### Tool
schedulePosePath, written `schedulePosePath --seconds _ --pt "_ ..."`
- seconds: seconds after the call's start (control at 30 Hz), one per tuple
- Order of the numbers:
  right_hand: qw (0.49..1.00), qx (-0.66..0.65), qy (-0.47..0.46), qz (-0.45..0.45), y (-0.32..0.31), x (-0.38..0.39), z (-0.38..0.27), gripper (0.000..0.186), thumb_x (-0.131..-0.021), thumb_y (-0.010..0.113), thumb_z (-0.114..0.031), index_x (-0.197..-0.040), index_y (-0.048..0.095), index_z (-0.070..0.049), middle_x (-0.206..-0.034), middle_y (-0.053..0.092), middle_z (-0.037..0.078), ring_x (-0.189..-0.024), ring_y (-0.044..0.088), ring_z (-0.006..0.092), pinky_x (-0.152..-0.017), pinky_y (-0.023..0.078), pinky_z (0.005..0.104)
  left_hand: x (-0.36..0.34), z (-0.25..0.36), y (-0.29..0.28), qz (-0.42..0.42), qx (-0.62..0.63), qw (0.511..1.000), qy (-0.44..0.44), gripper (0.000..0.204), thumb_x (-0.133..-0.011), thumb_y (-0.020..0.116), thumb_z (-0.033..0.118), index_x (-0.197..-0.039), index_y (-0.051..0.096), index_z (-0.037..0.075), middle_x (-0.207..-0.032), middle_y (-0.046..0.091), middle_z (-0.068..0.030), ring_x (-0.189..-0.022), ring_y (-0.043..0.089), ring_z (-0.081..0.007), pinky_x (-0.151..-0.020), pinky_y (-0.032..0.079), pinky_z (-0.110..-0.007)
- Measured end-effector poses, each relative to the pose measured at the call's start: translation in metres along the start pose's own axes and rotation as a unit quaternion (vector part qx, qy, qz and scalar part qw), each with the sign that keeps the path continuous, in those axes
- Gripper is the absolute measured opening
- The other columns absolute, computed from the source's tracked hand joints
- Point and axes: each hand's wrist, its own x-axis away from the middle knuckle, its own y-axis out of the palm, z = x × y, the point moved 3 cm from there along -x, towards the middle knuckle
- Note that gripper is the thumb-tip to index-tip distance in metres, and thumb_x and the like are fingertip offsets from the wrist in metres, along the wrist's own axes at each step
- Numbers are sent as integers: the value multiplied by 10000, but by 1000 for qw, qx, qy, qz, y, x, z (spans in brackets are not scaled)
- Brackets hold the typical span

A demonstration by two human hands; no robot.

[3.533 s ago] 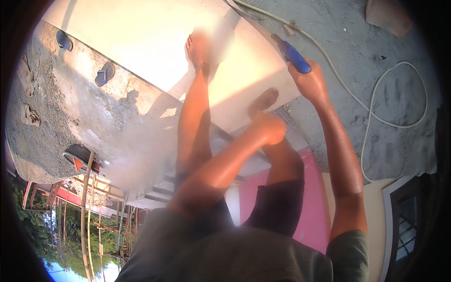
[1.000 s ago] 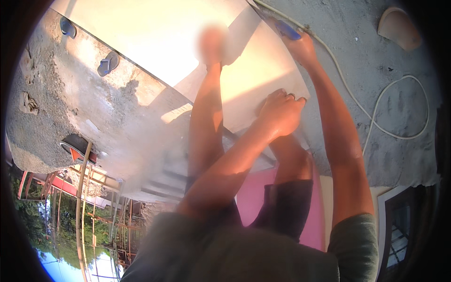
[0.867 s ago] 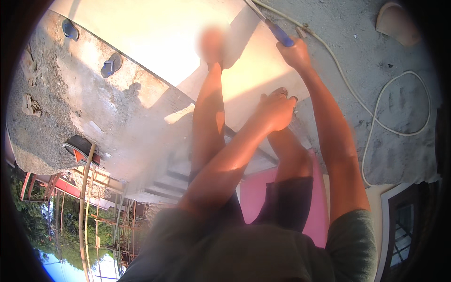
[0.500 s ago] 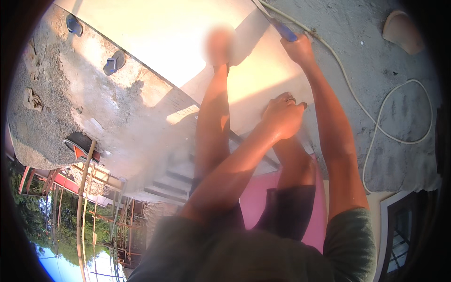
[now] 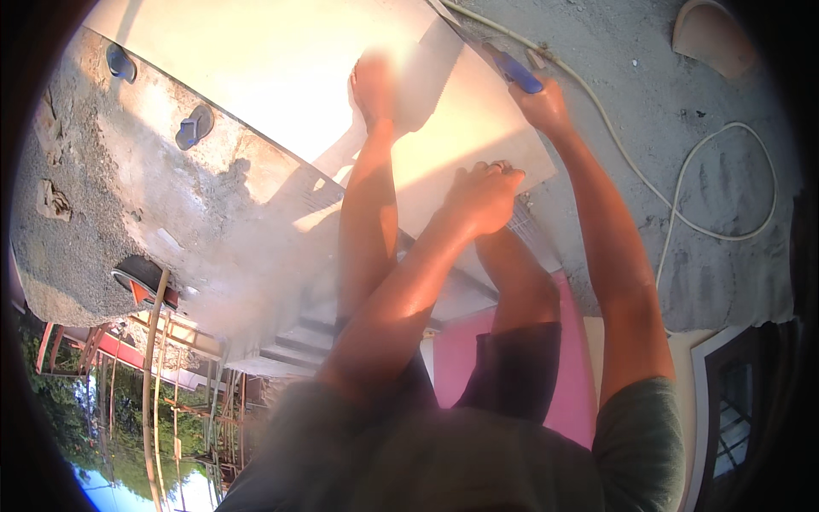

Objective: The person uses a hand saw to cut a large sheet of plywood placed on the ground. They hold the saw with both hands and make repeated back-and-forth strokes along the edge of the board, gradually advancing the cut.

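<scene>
My right hand is closed around the blue handle of a handsaw beyond the far right edge of a pale flat board. The saw's blade is seen nearly edge-on and is hard to make out. A shadow with a toothed edge falls across the board. My left hand is curled over the board's near right part, above my right shin; whatever is under its fingers is hidden. My bare left foot rests flat on the board, partly washed out by glare.
A pale hose loops over grey ground at the right. A curved clay-coloured piece lies at the far right. Two sandals are left of the board, with a black bucket and wooden poles nearer. A pink surface is beneath me.
The whole view has shifted slightly. My right hand has drawn back toward me with the saw, away from the board's far edge. My left hand has slid a little to the left.
</scene>
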Motion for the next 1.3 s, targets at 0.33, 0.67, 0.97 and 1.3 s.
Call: schedulePosePath --seconds 0.33,0.67,0.97,1.3 --pt "1000 12 -6 9 5 19 4 256 -819 660 -238 -838 684 16 -707 678 181 -639 666 291 -680 533 429 -1 4 8 58 14 998 37 458 -910 477 18 -1354 542 113 -1253 633 -203 -1218 586 -360 -977 479 -475" --pt "998 -39 -47 11 -5 70 5 234 -809 664 -208 -784 679 24 -691 674 182 -649 684 259 -674 531 404 1 -20 -12 59 3 998 -25 502 -916 485 31 -1407 518 132 -1355 588 -204 -1335 504 -354 -1040 438 -475" --pt "1000 6 -5 -5 5 35 -18 260 -805 663 -247 -789 661 12 -691 682 164 -627 666 271 -648 516 433 -5 -20 0 -29 35 999 -17 509 -945 484 54 -1446 501 137 -1487 483 -138 -1399 413 -364 -1103 364 -558" --pt "997 68 7 37 23 -23 -19 310 -815 658 -312 -856 693 -6 -733 700 177 -633 660 279 -667 536 437 -14 4 2 17 19 1000 19 488 -918 480 13 -1391 531 125 -1509 448 -231 -1444 375 -377 -1106 367 -538"
